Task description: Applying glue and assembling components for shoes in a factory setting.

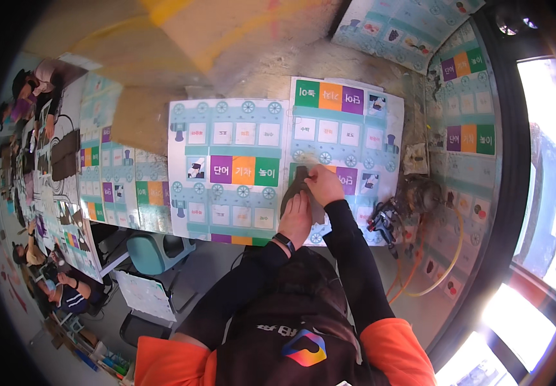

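A dark grey-brown, flat, soft-looking piece (pixel 296 183), perhaps cloth or leather, lies over the printed table sheet in front of me. My left hand (pixel 296 217), wearing a black wristband, has its fingers close together on the lower part of the piece. At its upper right edge my right hand (pixel 324 186) pinches with bent fingers; whatever else sits between those fingertips is hidden. Below the right hand a paler grey-beige patch (pixel 317 212) shows, perhaps the underside of the same piece.
Printed sheets with train pictures (pixel 233 141) cover the table. A dark tool with hoses (pixel 386 222) lies at the right, beside a rounded metal object (pixel 421 193). Cardboard (pixel 143 119) stands to the left. Below the table are a teal stool (pixel 152 253) and a chair. People work far left.
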Motion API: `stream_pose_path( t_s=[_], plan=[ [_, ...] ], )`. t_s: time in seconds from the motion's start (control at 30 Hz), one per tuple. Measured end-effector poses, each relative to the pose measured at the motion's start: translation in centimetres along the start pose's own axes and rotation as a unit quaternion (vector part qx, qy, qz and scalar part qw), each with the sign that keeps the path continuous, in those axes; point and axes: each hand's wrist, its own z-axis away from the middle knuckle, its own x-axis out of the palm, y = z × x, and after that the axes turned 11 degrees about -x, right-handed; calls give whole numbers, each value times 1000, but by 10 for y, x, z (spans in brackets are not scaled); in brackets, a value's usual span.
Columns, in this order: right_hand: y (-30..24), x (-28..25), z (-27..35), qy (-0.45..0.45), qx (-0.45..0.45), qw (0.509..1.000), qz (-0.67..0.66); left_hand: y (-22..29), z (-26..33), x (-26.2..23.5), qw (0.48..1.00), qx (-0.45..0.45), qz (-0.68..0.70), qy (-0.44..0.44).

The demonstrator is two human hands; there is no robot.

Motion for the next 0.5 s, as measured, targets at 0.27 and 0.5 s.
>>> stream_pose_path(
  t_s=[0.27, 0.5],
  plan=[
    [89, -96, 134, 41, 107, 988, 106, 12, 3, -8, 995, -25, -101, -1],
    [153, -82, 201, 25, 113, 960, 256, 18, 4, -1, 996, -22, -88, 7]
  ],
)
